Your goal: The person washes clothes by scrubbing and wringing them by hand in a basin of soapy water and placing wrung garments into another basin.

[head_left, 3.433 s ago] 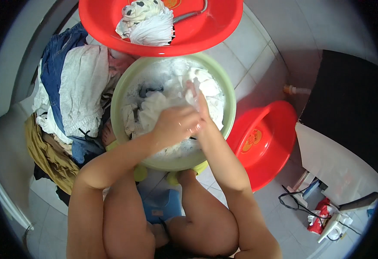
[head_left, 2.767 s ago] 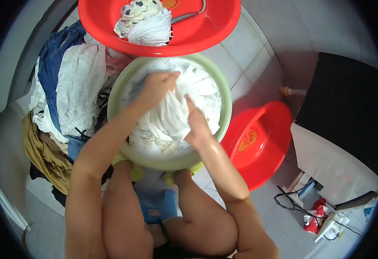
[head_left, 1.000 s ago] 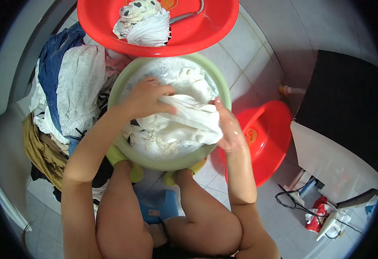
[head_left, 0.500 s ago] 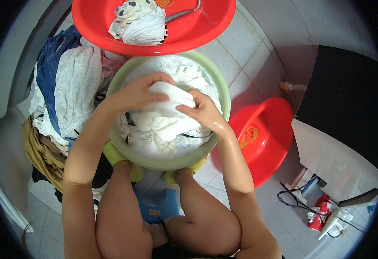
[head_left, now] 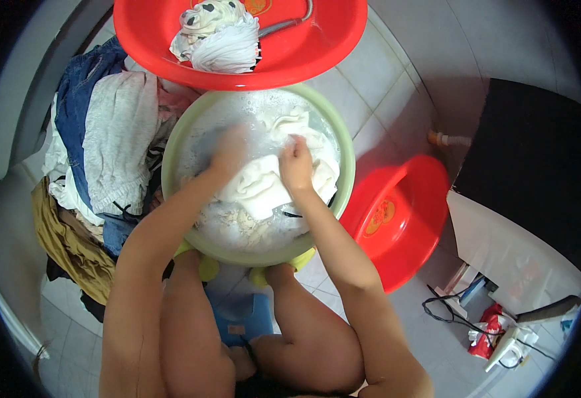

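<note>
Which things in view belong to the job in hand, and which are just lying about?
Seemingly in the work:
left hand, blurred, over the green tub
right hand, curled at the white cloth
perhaps the clothes pile, far red basin with bundled clothes, and near red basin

Seemingly just lying about:
red packet
white corded item

White cloth [head_left: 254, 186], wet, in basin [head_left: 347, 159].
Plain white, crumpled into thick, loose folds; lies bunched near basin centre, partly above the foamy water [head_left: 244, 106], a rumpled corner pointing toward the near rim. Whether white folds at upper right belong to the same piece: cannot tell.
</note>
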The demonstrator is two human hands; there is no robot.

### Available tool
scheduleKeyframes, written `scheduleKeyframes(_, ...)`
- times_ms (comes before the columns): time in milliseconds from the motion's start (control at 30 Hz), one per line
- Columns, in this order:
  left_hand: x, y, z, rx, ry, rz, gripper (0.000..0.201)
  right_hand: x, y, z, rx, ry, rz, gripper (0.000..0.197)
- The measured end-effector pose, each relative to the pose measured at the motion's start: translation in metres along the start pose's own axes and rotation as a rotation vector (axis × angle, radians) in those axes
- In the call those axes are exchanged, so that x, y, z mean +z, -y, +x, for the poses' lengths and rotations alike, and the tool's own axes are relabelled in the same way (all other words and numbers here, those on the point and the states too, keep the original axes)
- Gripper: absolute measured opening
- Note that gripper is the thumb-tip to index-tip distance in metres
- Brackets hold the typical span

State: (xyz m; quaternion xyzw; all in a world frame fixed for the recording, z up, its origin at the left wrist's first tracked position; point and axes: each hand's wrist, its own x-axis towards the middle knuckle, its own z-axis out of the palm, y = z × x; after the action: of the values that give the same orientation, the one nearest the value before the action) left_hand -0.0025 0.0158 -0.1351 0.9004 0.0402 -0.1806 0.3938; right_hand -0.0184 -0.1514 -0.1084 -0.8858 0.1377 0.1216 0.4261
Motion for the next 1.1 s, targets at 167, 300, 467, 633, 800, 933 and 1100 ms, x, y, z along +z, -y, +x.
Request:
scheduleKeyframes(167,-0.058,-0.099,-0.07,0.613,-0.149,-0.218,0.016,-0.023,0.084,-0.015,0.578,0.18,1.127,0.038)
scheduleKeyframes(300,-0.07,-0.082,-0.045,1.027,-0.264,0.061,0.021,-0.009,0.096,-0.038,0.788,0.178,1.248,0.042)
scheduleKeyframes(467,-0.062,-0.077,-0.033,0.356,-0.11,-0.124,0.014,-0.016,0.111,-0.059,0.571,0.189,1.097,0.036)
scheduleKeyframes(633,-0.048,-0.119,-0.064,0.782,-0.313,-0.266,0.017,-0.024,0.01,-0.054,0.539,0.552,1.878,0.038)
scheduleKeyframes(800,-0.067,-0.077,-0.046,0.373,-0.22,-0.156,0.024,-0.005,0.103,-0.071,0.766,0.213,0.993,0.04)
scheduleKeyframes(933,-0.06,-0.131,-0.084,0.799,-0.375,-0.185,0.022,-0.005,0.059,-0.066,0.66,0.226,1.142,0.04)
scheduleKeyframes(1100,-0.06,-0.092,-0.051,0.958,-0.312,-0.108,0.013,-0.016,0.082,-0.068,0.824,0.215,1.049,0.046)
